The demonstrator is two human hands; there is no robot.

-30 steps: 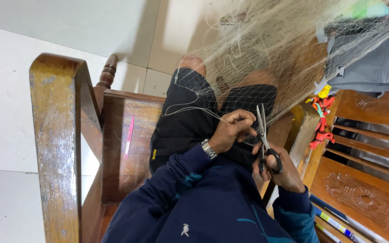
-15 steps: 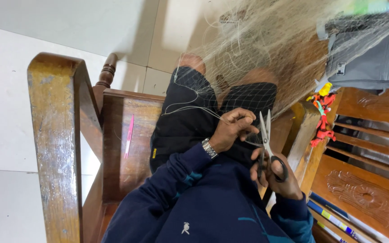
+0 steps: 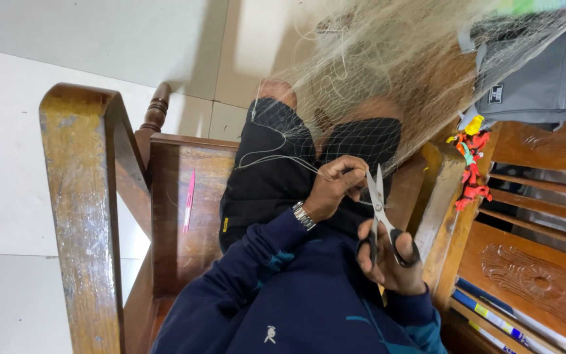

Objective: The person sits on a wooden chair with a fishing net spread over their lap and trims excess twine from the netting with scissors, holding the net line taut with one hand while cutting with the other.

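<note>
While the person is sitting in a wooden chair, the scene is reading as follows, near to far.

Right hand (image 3: pixel 391 265): it is gripping the black handles of the scissors (image 3: pixel 380 208), fingers through the loops, near the bottom of the view.
Scissors: the blades are pointing away from the person, standing slightly apart, just right of the left hand.
Left hand (image 3: pixel 337 187): it is pinching a strand of the net (image 3: pixel 388 72) between closed fingertips, with a metal wristwatch (image 3: pixel 304 216) showing at the cuff of the dark blue sleeve.
Net: pale, fine mesh is draping over the person's knees in black trousers and spreading toward the far right.
Chair arm (image 3: pixel 83 210): worn wood is running along the left, with a pink pen (image 3: pixel 188 202) lying on the seat beside the leg.
Right side: a small red and yellow toy (image 3: pixel 471 164) is hanging on a carved wooden bench (image 3: pixel 532 282).
Far right: a grey bag (image 3: pixel 545 78) is resting behind the net.
Far left: white floor tiles (image 3: pixel 99 39) are showing.
</note>
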